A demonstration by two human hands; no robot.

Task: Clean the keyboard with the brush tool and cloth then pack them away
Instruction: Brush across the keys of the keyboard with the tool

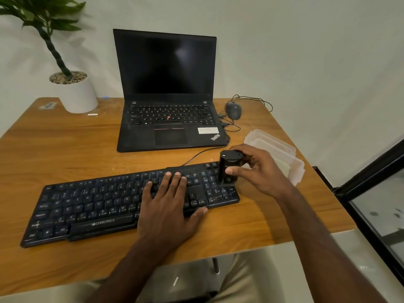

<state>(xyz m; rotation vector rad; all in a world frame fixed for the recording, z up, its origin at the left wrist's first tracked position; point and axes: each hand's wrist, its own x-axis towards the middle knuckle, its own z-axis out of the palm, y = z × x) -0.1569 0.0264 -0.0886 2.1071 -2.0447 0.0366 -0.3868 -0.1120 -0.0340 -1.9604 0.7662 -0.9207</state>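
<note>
A black Zebronics keyboard lies slanted across the front of the wooden table. My left hand rests flat on its right-middle keys, fingers spread. My right hand grips a black cylindrical brush tool, held upright with its lower end on the keys at the keyboard's right end. A pale cloth shows inside a clear plastic box just behind my right hand.
An open black laptop stands behind the keyboard, its screen dark. A wired mouse lies to its right with loose cables. A white plant pot sits at the back left. The table's right edge borders a dark-framed glass panel.
</note>
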